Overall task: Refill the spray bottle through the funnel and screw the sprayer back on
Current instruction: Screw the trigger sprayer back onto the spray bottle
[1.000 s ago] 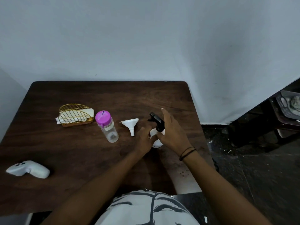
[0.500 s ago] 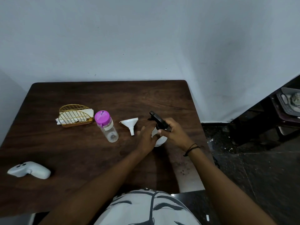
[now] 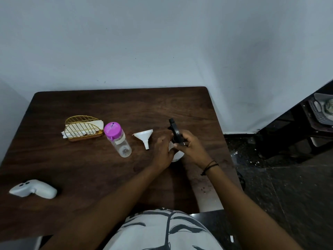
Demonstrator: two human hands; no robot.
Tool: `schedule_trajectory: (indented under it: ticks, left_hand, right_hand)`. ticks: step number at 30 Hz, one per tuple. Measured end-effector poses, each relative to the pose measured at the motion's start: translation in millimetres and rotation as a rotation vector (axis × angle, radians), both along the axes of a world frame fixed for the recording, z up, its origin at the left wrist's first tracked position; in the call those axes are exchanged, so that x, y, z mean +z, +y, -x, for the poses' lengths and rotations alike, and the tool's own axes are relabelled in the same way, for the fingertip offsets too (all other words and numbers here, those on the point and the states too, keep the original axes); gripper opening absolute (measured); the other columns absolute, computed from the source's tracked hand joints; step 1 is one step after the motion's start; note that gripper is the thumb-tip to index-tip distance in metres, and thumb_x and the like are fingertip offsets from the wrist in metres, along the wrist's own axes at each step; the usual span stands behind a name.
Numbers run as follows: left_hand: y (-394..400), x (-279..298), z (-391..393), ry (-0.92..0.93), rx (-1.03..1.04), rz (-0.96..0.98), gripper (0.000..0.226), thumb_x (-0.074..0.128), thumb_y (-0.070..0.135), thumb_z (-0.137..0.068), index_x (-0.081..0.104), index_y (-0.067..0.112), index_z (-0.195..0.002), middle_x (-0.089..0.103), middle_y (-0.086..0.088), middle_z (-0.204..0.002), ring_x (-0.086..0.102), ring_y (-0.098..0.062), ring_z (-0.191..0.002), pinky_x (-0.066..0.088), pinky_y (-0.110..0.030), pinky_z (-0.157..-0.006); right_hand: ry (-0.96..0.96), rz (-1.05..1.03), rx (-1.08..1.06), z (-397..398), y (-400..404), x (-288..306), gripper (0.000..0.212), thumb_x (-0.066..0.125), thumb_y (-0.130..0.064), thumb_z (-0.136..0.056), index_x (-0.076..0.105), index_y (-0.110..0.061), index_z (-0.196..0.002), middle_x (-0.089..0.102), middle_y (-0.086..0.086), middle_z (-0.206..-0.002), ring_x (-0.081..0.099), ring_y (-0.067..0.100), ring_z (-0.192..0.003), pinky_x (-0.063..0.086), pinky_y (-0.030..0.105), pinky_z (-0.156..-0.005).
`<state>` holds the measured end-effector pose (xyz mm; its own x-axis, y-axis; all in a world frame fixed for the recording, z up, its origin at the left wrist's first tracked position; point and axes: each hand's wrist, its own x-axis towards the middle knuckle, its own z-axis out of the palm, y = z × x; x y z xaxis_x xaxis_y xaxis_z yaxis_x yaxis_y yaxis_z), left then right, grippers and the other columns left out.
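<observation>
A white spray bottle [image 3: 177,156] stands near the right side of the dark wooden table [image 3: 126,105], mostly hidden by my hands. My left hand [image 3: 163,152] wraps its body from the left. Its black sprayer head [image 3: 174,130] sits on top, nozzle pointing away, and my right hand [image 3: 191,147] is closed around the sprayer's collar. A small white funnel [image 3: 145,137] lies on its side just left of my hands. Further left stands a clear bottle with a pink cap [image 3: 117,138].
A gold wire napkin holder [image 3: 82,128] with white napkins stands at the left. A white controller [image 3: 34,188] lies near the table's front left. The wall runs along the table's far edge. The table's right edge drops to a dark floor, with a dark chair [image 3: 317,120] beyond.
My right hand has come down from resting open over the sprayer and closed around its collar. The sprayer head now points more upright and away. My left hand stays on the bottle.
</observation>
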<state>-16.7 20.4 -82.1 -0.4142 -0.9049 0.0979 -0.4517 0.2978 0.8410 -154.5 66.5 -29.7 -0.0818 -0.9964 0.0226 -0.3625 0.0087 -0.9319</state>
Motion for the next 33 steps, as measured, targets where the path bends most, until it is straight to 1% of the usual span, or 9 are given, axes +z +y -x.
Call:
schedule_trajectory:
  ticks: [7,12,16,20,24,26,28,30,33]
  left_hand:
    - [13,2,4,0.143,0.088,-0.058,0.023,0.06,0.001,-0.094,0.063,-0.003,-0.116,0.067,-0.015,-0.114,0.063,-0.027,-0.11,0.048,-0.046,-0.096]
    - [17,5,8,0.19,0.135,-0.073,0.017,0.058,0.0,-0.095,0.065,-0.001,-0.11,0.069,-0.014,-0.108,0.066,-0.027,-0.105,0.051,-0.043,-0.094]
    - [2,10,5,0.099,-0.001,-0.086,0.016,0.064,0.01,-0.091,0.068,0.003,-0.106,0.069,-0.014,-0.106,0.065,-0.03,-0.104,0.051,-0.051,-0.091]
    - [-12,12,-4,0.071,-0.175,-0.247,0.029,0.067,0.019,-0.093,0.066,0.011,-0.121,0.064,-0.01,-0.124,0.059,-0.024,-0.12,0.048,-0.049,-0.102]
    - [-11,10,-6,0.084,-0.178,-0.052,0.02,0.066,0.008,-0.09,0.068,0.004,-0.109,0.07,-0.009,-0.112,0.064,-0.022,-0.109,0.05,-0.046,-0.095]
    - [-5,7,-2,0.113,-0.098,-0.016,0.012,0.063,0.006,-0.089,0.068,0.003,-0.099,0.071,-0.009,-0.102,0.066,-0.024,-0.099,0.053,-0.046,-0.088]
    - [3,5,2,0.116,-0.005,-0.001,0.015,0.058,0.01,-0.088,0.068,0.003,-0.097,0.07,-0.006,-0.1,0.064,-0.017,-0.097,0.053,-0.034,-0.087]
    - [10,4,5,0.145,0.063,0.022,0.017,0.055,0.012,-0.088,0.069,0.007,-0.096,0.066,0.005,-0.096,0.059,0.003,-0.092,0.044,-0.012,-0.084]
    - [16,4,7,0.189,0.124,-0.039,0.016,0.053,0.019,-0.092,0.068,0.015,-0.088,0.066,0.008,-0.088,0.062,0.001,-0.086,0.047,-0.015,-0.077]
  right_hand:
    - [0.172,0.123,-0.257,-27,5,-13,0.02,0.072,-0.008,-0.084,0.065,-0.023,-0.097,0.058,-0.022,-0.096,0.057,0.0,-0.09,0.045,0.017,-0.076]
    - [0.158,0.1,-0.349,-34,5,-16,0.015,0.071,-0.009,-0.086,0.066,-0.012,-0.1,0.06,-0.008,-0.098,0.058,0.011,-0.092,0.05,0.028,-0.079]
    - [-0.024,0.017,-0.131,-13,4,-5,0.022,0.067,-0.006,-0.089,0.064,-0.015,-0.108,0.062,-0.001,-0.107,0.059,0.009,-0.101,0.048,0.027,-0.087]
    - [-0.017,-0.003,-0.008,1,0,-3,0.028,0.068,-0.004,-0.089,0.064,-0.016,-0.113,0.062,0.003,-0.11,0.06,0.02,-0.107,0.049,0.033,-0.094]
    - [0.034,0.1,-0.102,-10,1,-13,0.02,0.067,-0.005,-0.088,0.067,-0.014,-0.105,0.065,-0.006,-0.103,0.061,0.01,-0.098,0.051,0.036,-0.086]
    - [0.08,0.131,-0.19,-17,4,-19,0.019,0.065,-0.006,-0.088,0.068,-0.012,-0.105,0.067,-0.002,-0.106,0.062,0.014,-0.1,0.05,0.045,-0.088]
    - [0.128,0.124,-0.294,-26,6,-22,0.019,0.065,-0.013,-0.086,0.069,-0.012,-0.104,0.068,0.0,-0.108,0.063,0.019,-0.101,0.049,0.052,-0.089]
    - [0.157,0.129,-0.378,-34,9,-21,0.017,0.067,-0.017,-0.086,0.069,-0.018,-0.102,0.068,-0.005,-0.107,0.062,0.017,-0.098,0.049,0.052,-0.088]
    - [0.194,0.109,-0.475,-47,11,-21,0.018,0.069,-0.021,-0.087,0.068,-0.021,-0.105,0.067,-0.008,-0.109,0.062,0.017,-0.098,0.047,0.052,-0.09]
